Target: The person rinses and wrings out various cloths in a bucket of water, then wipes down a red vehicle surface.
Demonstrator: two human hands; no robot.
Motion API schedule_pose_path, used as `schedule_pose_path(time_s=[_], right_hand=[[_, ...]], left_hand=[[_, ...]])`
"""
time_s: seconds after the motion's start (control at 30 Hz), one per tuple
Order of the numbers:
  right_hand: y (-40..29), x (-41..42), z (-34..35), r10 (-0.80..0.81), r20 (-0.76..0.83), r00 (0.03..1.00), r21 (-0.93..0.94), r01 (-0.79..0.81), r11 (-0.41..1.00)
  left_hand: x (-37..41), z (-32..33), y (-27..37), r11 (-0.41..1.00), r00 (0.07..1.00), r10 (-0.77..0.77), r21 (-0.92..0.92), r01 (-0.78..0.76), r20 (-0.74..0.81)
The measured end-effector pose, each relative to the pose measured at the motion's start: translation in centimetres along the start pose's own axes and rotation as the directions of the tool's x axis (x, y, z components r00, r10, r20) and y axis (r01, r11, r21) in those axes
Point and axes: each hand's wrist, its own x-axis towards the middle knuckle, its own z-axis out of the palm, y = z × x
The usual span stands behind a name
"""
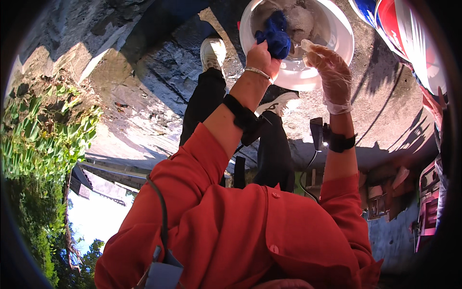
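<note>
My left hand [262, 59], bare with a thin band at the wrist, grips a bunched dark blue cloth [277, 38] over the near left part of a round white bucket [301, 77]. A clear, loose plastic glove covers my right hand [330, 68], which is at the bucket's near right rim with its fingers bent. The glove's fingertips reach over the opening, and I cannot tell whether anything is pinched in them. Inside the bucket, a pale grey-white lump [299, 23] lies beyond the cloth; the material is unclear. The bucket's far rim is cut off by the picture's edge.
The bucket stands on rough, sunlit concrete ground [379, 108], close to my white shoes [213, 52]. Blue, red and white containers [393, 32] are at the upper right. Green plants [47, 123] grow at the left. Black straps with small devices [245, 119] sit on both forearms, with cables trailing.
</note>
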Motion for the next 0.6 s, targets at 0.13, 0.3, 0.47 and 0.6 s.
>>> schedule_pose_path(time_s=[0.13, 0.3, 0.47, 0.6], right_hand=[[-3.5, 3.0, -3.2, -0.105, 0.034, 0.994, 0.146, 0.099, 0.984], [-1.9, 3.3, -1.5, -0.426, 0.322, 0.845, -0.739, 0.506, 0.445], [2.1, 1.5, 0.6, -0.383, 0.316, 0.868, -0.648, 0.492, 0.582], [3.6, 5.1, 0.2, -0.373, 0.017, 0.928, -0.533, 0.324, 0.782]], left_hand=[[0.1, -0.1, 0.1, 1.000, 0.998, -0.018, 0.017, 0.019, -0.064], [1.3, -0.8, -0.3, 1.000, 0.999, 0.000, 0.027, -0.001, 0.043], [1.7, -2.2, -0.8, 0.989, 0.980, -0.115, 0.108, 0.098, 0.163], [-0.4, -0.7, -0.9, 0.904, 0.967, -0.204, 0.410, 0.125, 0.154]])
